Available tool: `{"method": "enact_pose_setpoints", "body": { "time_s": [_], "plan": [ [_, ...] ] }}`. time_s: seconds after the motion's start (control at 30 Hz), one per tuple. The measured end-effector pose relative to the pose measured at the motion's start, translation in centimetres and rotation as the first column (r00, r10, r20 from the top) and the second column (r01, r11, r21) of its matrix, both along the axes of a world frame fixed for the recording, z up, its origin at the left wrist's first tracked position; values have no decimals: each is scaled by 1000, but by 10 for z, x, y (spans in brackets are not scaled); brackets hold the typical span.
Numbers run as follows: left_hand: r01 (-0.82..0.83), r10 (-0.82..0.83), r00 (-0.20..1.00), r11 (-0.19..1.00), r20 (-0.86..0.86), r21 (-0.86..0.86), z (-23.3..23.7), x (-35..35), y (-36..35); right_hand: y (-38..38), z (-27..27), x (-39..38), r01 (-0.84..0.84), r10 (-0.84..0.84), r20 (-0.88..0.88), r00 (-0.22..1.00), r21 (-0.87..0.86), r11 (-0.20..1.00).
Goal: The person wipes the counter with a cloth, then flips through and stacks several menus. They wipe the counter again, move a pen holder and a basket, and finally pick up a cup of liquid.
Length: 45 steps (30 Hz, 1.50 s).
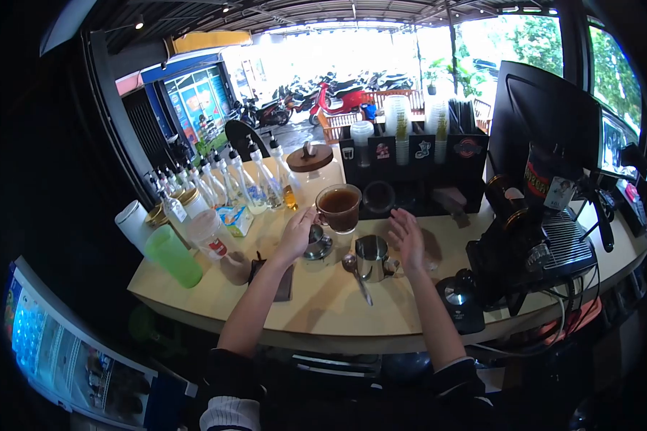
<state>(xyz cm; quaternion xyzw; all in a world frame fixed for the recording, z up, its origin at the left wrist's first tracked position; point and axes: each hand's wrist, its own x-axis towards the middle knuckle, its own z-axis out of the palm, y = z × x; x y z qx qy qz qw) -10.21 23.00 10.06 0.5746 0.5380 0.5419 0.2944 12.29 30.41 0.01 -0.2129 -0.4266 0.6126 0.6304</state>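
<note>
A clear glass cup of brown coffee (339,208) is held above the counter by my left hand (299,233), its fingers closed at the cup's left side, where the handle is. My right hand (408,237) hovers to the right of the cup, fingers spread and holding nothing. Below it stands a steel milk jug (372,258), and a spoon (363,281) lies just left of the jug. A small metal piece (318,244) sits under my left hand, partly hidden by it.
Pump bottles (255,190) line the left, with a green tumbler (174,257) and a clear plastic cup (212,235) nearer. An espresso machine (532,237) stands right, a scale (461,302) before it. Stacked cups (397,129) rise behind a black organizer (417,172).
</note>
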Motion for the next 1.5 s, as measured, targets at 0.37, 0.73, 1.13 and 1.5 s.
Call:
{"method": "enact_pose_setpoints", "body": {
  "time_s": [0.37, 0.73, 1.13, 1.5],
  "plan": [
    [84, -85, 994, 996, -62, -16, -11, -28, -81, -95, 37, -32, -102, 27, 259, 965, 281, 954],
    [324, -327, 943, 945, -64, -44, -41, -40, -173, -236, 37, -53, -52, -108, 508, 855, 290, 956],
    [620, -620, 782, 785, -67, -24, -57, 17, -264, -384, 14, -7, 306, -391, 529, 753, 244, 920],
    [804, -792, 589, 594, -159, 19, -54, 111, -305, -480, 22, 68, 535, -607, 510, 610, 300, 790]
  ]
}}
